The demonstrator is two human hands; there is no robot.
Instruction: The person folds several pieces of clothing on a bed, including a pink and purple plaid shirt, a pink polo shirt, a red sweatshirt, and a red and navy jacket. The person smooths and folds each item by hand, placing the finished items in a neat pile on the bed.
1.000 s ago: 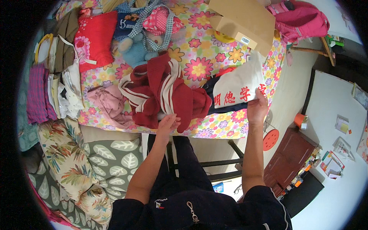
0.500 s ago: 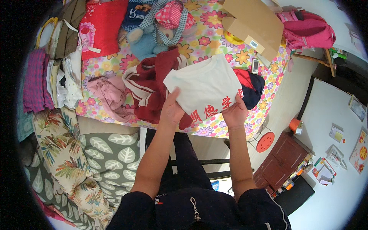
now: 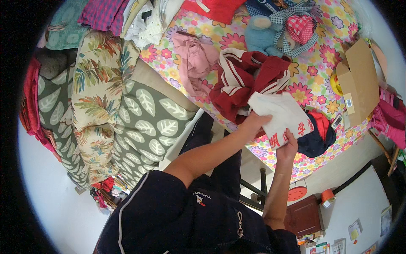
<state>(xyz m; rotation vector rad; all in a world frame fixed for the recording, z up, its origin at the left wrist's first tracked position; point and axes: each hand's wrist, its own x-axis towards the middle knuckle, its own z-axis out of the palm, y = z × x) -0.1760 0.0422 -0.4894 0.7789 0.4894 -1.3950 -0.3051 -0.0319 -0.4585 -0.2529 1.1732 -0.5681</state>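
A white T-shirt with red printed characters (image 3: pixel 281 111), folded into a small bundle, is held up in front of me between both hands. My left hand (image 3: pixel 256 123) grips its left side, thumb on top and fingers beneath. At its lower edge my right hand (image 3: pixel 287 146) pinches the cloth, thumb on the front. Just beyond the shirt a dark red jacket with white stripes (image 3: pixel 237 78) lies crumpled on the flowered tablecloth (image 3: pixel 169 63). A navy and red garment (image 3: pixel 319 135) lies to the right of the shirt.
A crumpled pink garment (image 3: pixel 196 59) lies left of the jacket. Farther back are a blue stuffed toy (image 3: pixel 258 38), a red cloth (image 3: pixel 218 10) and an open cardboard box (image 3: pixel 359 80). Folded clothes (image 3: pixel 148 29) stand at the far left, above a leaf-patterned sofa (image 3: pixel 148 122). A red stool (image 3: pixel 297 193) is below right.
My view has swung left, so the scene sits farther right. My hands have come closer together on the shirt, which is now a smaller bundle, the left hand reaching farther across.
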